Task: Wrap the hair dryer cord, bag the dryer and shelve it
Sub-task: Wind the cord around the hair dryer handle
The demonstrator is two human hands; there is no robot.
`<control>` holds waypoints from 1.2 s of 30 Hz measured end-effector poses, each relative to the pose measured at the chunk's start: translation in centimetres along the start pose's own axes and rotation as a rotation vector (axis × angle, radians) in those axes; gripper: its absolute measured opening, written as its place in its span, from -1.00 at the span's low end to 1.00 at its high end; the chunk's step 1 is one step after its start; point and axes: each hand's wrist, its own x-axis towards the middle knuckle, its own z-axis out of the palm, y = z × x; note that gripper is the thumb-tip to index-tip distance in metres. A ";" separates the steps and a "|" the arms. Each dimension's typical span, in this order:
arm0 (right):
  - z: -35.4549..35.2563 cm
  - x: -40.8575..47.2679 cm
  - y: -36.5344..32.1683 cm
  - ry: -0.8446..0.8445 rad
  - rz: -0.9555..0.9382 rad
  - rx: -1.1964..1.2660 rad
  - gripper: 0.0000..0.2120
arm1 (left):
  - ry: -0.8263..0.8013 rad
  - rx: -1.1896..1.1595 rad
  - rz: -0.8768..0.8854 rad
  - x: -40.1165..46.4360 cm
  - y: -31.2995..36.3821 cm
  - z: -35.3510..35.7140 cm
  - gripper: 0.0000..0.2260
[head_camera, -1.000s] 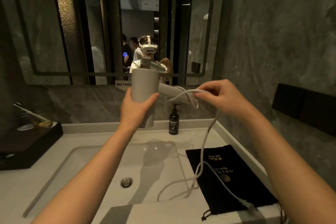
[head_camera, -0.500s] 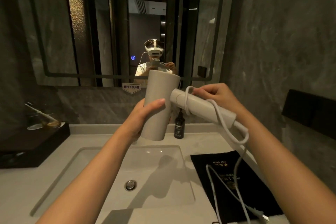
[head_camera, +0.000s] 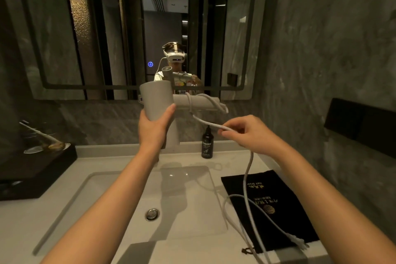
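Note:
A pale grey hair dryer [head_camera: 157, 98] is held up above the sink, barrel upright, handle pointing right. My left hand [head_camera: 154, 129] grips the barrel from below. The white cord [head_camera: 247, 178] loops around the handle, runs down to my right hand [head_camera: 250, 134], which pinches it below the handle, then hangs to the counter. Its plug [head_camera: 299, 242] lies at the front right. A flat black drawstring bag [head_camera: 272, 210] with gold print lies on the counter right of the sink, under the loose cord.
A white rectangular sink [head_camera: 120, 195] sits below my arms. A dark hand-wash bottle [head_camera: 207, 144] stands at the back of the counter. A black tray [head_camera: 32, 169] with glassware is at left. A wall mirror [head_camera: 139, 28] is ahead, a black wall fixture [head_camera: 360, 122] at right.
My right hand left the dryer handle and dropped below it, drawing the cord with it. A loop of cord now sits around the handle. The dryer's handle has levelled out.

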 end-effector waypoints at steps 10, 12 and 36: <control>-4.4 1.4 -1.5 0.294 -0.125 0.159 -0.92 | -0.493 0.198 -0.052 -1.5 0.4 -3.1 -0.46; -4.1 1.7 -1.6 0.328 -0.131 0.216 -0.93 | -0.584 0.127 -0.087 -1.7 0.7 -3.3 -0.46; -1.4 -0.9 -1.2 0.007 -0.084 0.198 -0.87 | -0.045 0.069 0.016 0.1 -0.2 -0.9 -0.51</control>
